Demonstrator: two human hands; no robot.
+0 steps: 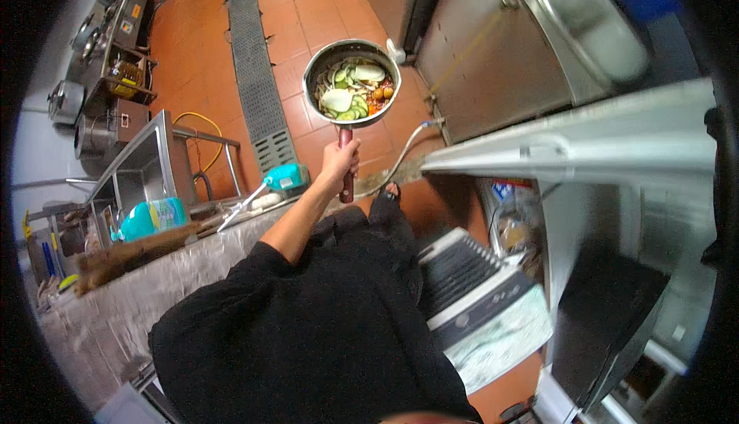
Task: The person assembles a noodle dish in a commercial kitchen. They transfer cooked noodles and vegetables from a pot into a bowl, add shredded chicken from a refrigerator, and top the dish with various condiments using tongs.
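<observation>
My left hand is closed round the dark reddish-brown handle of a metal saucepan, held out in front of me above the tiled floor. Inside lie green cucumber slices, large pale slices, thin whitish strips and some round orange-brown balls beside red bits. The pan sits roughly level, its open top facing up. My left forearm reaches forward from a black sleeve. The right hand does not show.
A steel sink stands left, with teal bottles near it. A perforated drain cover runs along the orange tiles. Steel cabinets and a white freezer-like edge line the right. A hose crosses the floor near my foot.
</observation>
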